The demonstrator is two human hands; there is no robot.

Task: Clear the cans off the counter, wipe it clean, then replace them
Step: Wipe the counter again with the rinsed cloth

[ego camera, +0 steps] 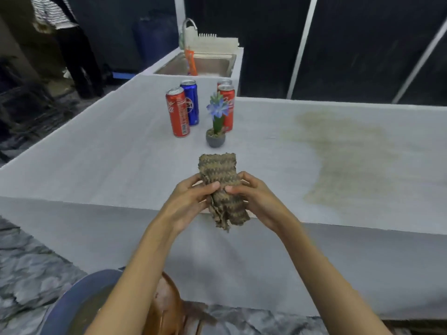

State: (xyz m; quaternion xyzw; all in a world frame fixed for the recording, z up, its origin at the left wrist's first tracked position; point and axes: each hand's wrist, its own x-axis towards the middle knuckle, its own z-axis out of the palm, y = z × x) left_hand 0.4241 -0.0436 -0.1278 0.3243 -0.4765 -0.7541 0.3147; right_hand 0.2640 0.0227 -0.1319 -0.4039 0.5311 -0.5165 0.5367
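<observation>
Both hands, left (191, 199) and right (256, 197), grip a bunched cloth (221, 187) at the counter's (108, 146) near edge; its middle is hidden behind the thumbs. Beyond the hands stand four cans (177, 112), the rear right one mostly hidden. A plant (216, 126) covers part of another.

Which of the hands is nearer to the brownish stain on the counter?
Right. The right hand holds the cloth just left of the stain; the left hand is beyond the cloth, farther away.
</observation>
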